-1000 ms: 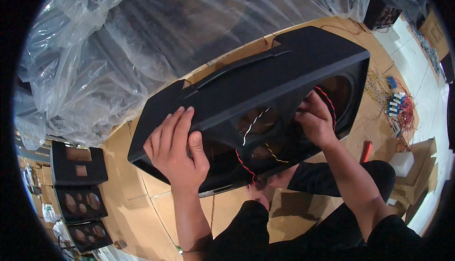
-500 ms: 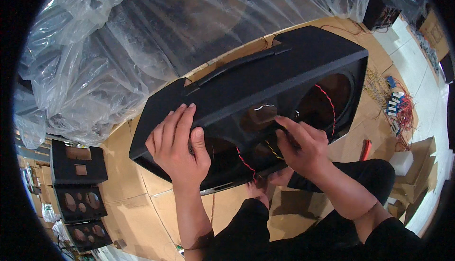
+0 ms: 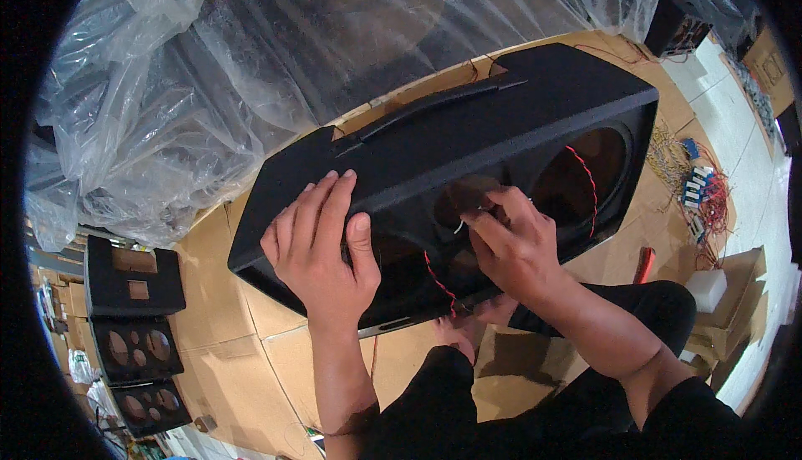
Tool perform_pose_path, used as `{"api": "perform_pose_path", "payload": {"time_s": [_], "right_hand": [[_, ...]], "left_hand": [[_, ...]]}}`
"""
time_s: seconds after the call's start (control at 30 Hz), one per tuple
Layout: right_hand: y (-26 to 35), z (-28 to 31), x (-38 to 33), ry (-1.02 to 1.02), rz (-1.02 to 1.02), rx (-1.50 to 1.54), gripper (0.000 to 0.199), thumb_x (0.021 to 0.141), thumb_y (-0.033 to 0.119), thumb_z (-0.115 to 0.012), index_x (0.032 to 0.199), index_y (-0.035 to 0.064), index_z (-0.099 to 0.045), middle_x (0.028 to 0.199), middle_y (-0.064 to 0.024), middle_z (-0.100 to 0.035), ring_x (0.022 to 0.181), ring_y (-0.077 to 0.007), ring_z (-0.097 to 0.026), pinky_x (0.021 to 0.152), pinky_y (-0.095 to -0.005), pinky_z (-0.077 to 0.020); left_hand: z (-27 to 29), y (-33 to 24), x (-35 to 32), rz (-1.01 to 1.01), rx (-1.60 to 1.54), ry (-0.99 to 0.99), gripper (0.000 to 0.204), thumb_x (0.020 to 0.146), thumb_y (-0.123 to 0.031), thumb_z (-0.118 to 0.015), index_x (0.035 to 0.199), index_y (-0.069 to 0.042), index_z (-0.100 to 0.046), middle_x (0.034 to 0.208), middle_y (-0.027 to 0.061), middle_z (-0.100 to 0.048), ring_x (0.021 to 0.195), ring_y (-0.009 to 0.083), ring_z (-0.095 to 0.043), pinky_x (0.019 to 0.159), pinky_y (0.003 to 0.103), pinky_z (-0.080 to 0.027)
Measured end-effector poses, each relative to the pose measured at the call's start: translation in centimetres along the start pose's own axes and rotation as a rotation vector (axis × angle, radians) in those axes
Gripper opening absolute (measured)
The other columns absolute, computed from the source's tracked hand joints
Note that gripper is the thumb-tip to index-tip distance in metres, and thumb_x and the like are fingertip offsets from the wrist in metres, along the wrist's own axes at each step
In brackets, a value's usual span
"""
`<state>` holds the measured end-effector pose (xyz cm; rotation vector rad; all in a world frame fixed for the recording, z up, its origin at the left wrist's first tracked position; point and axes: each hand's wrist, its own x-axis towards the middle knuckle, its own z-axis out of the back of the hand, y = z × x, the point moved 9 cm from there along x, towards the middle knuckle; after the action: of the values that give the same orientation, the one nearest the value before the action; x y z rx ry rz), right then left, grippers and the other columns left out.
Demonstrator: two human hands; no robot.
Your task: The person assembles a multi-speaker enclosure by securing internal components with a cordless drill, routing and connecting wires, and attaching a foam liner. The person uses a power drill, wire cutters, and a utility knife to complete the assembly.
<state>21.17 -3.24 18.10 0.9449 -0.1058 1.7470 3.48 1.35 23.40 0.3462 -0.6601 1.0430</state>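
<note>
A black speaker cabinet [image 3: 543, 117] lies tilted before me, its strap handle [image 3: 426, 109] along the far side and its round cutouts facing me. My left hand [image 3: 326, 259] rests on the cabinet's near top edge at the left, fingers stretched over the top panel and thumb apart. Over the middle cutouts, my right hand [image 3: 520, 247] is closed in a pinch on a thin white wire [image 3: 459, 227]; part of the wire is hidden by the fingers. One red twisted wire [image 3: 594, 188] hangs across the right large cutout, another red twisted wire [image 3: 438, 282] across the left one.
Clear plastic sheeting [image 3: 276, 67] drapes along the far side. Further black cabinets [image 3: 134, 293] stand at the left. To the right lie bundled wires with connectors [image 3: 697, 186], a red-handled tool [image 3: 644, 265], a white block [image 3: 706, 289] and a cardboard box [image 3: 739, 305]. Cardboard [image 3: 217, 310] covers the floor.
My right hand has moved slightly left and down over the middle cutouts, and its fingers have closed on the white wire. The cabinet and left hand appear shifted slightly right in the picture.
</note>
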Motion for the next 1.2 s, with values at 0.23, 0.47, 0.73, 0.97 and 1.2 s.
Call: {"api": "perform_pose_path", "payload": {"time_s": [0.23, 0.47, 0.73, 0.97, 1.2], "right_hand": [[3.4, 0.4, -1.7, -0.006, 0.317, 0.317, 0.034, 0.067, 0.009, -0.070, 0.100, 0.0069, -0.065, 0.114, -0.0161, -0.063, 0.086, -0.0253, -0.066, 0.064, -0.0319, -0.0551], [4.8, 3.2, -6.6, 0.019, 0.360, 0.385, 0.033, 0.073, 0.011, -0.070, 0.106, 0.0076, -0.062, 0.113, -0.0153, -0.065, 0.082, -0.0196, -0.068, 0.064, -0.0293, -0.0556], [4.5, 3.6, -18.2, 0.444, 0.278, 0.275, 0.042, 0.078, 0.025, -0.071, 0.118, 0.0162, -0.062, 0.112, -0.0043, -0.062, 0.099, -0.0198, -0.065, 0.083, -0.0323, -0.0562], [5.6, 4.3, -25.6, 0.642, 0.179, 0.400, 0.032, 0.079, 0.023, -0.069, 0.108, 0.0111, -0.064, 0.102, -0.0055, -0.065, 0.080, -0.0227, -0.067, 0.068, -0.0326, -0.0570], [6.3, 9.2, -25.1, 0.546, 0.125, 0.252, 0.020, 0.080, 0.023, -0.069, 0.095, 0.0101, -0.064, 0.085, -0.0051, -0.059, 0.068, -0.0243, -0.064, 0.058, -0.0350, -0.0536]], "left_hand": [[0.2, 0.2, 0.2, 0.006, -0.018, -0.030, 0.035, 0.099, -0.035, -0.046, 0.116, -0.015, -0.069, 0.115, 0.0040, -0.068, 0.106, 0.0241, -0.062, 0.091, 0.040, -0.036], [0.0, -0.1, 0.1, -0.003, -0.009, -0.025, 0.034, 0.098, -0.033, -0.047, 0.116, -0.015, -0.068, 0.115, 0.0038, -0.068, 0.106, 0.0243, -0.061, 0.092, 0.038, -0.036], [0.4, 0.0, 0.1, 0.005, -0.015, -0.023, 0.033, 0.098, -0.033, -0.048, 0.116, -0.015, -0.068, 0.115, 0.0034, -0.068, 0.107, 0.0239, -0.061, 0.092, 0.038, -0.036], [0.6, -0.2, 0.8, 0.031, -0.060, 0.014, 0.028, 0.093, -0.027, -0.057, 0.117, -0.018, -0.068, 0.117, 0.0019, -0.068, 0.108, 0.0233, -0.061, 0.094, 0.039, -0.036], [0.7, 0.6, 1.9, 0.043, -0.137, 0.168, 0.031, 0.091, -0.027, -0.061, 0.120, -0.019, -0.068, 0.119, 0.0049, -0.068, 0.111, 0.0261, -0.063, 0.092, 0.039, -0.042]]}}
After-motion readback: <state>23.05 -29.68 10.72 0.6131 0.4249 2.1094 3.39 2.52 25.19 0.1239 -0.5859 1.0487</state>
